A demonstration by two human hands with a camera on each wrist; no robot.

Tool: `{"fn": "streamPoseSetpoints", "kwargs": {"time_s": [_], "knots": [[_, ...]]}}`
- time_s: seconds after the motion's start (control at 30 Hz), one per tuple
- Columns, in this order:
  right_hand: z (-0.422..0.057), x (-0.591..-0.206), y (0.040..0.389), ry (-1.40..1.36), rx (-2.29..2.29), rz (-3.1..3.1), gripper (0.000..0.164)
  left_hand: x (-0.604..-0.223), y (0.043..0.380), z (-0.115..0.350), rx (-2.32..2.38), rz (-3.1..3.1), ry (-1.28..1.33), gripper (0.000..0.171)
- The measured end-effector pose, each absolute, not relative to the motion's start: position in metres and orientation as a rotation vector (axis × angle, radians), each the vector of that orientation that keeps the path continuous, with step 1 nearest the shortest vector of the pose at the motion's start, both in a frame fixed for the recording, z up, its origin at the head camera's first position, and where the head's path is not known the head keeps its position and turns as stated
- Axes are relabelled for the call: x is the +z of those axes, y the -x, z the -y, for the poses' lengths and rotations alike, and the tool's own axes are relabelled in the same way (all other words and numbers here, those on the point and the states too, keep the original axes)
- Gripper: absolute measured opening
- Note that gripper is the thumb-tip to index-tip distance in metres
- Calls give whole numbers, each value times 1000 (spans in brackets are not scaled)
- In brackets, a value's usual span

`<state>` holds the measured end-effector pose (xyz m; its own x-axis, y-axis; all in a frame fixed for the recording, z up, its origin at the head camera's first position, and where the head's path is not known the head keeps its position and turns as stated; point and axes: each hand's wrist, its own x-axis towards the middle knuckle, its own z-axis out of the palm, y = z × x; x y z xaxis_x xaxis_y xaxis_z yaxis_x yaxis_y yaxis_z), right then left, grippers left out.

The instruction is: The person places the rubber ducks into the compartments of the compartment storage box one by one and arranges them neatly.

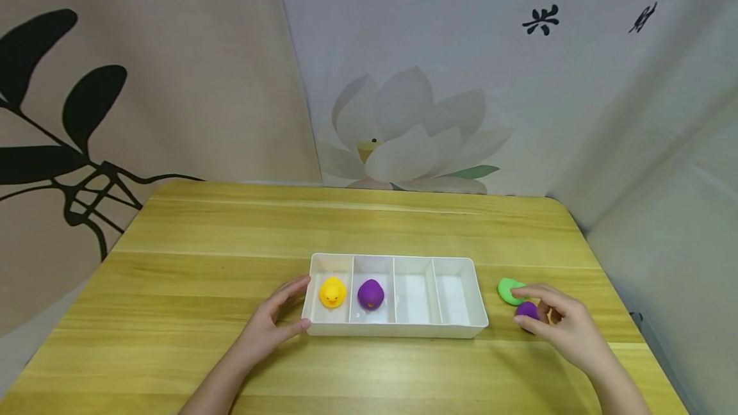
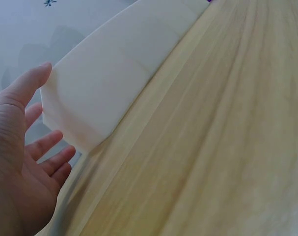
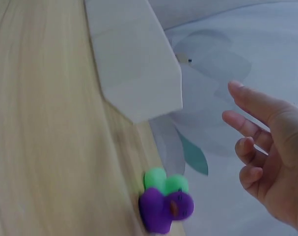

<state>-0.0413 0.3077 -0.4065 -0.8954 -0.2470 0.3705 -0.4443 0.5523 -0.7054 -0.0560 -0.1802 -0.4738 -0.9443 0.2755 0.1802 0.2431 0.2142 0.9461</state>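
A white divided tray [image 1: 398,330] lies on the table. A yellow toy duck [image 1: 332,292] sits in its leftmost compartment, a purple toy duck [image 1: 371,294] in the second from left. My left hand [image 1: 271,325] touches the tray's left end with thumb and fingertips, fingers spread. Right of the tray, a second purple toy duck [image 3: 161,209] stands close beside a green toy [image 3: 156,178], partly hidden behind it. My right hand [image 3: 281,157] hovers over these two, thumb and forefinger apart, other fingers bent; it appears clear of the purple duck in the right wrist view.
The two right compartments [image 1: 455,293] of the tray hold nothing. A wooden table [image 1: 230,229] extends around the tray. Behind it hangs a pale curtain [image 1: 432,50] printed with a flower, leaves and characters; more cloth [image 1: 680,210] hangs along the right side.
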Motion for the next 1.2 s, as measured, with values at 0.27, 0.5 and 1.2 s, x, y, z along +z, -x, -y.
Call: {"fn": "streamPoseSetpoints", "kwargs": {"time_s": [0.27,0.5,1.2], "knots": [[-330,-418,36,-509,1287,2627,43,-475,57,180,1880,-2428,-508,67],[-347,-429,34,-532,1296,2675,45,-474,58,180,1897,-2392,-504,68],[-374,-451,38,-487,1323,2796,37,-472,55,180,1899,-2404,-512,66]]}}
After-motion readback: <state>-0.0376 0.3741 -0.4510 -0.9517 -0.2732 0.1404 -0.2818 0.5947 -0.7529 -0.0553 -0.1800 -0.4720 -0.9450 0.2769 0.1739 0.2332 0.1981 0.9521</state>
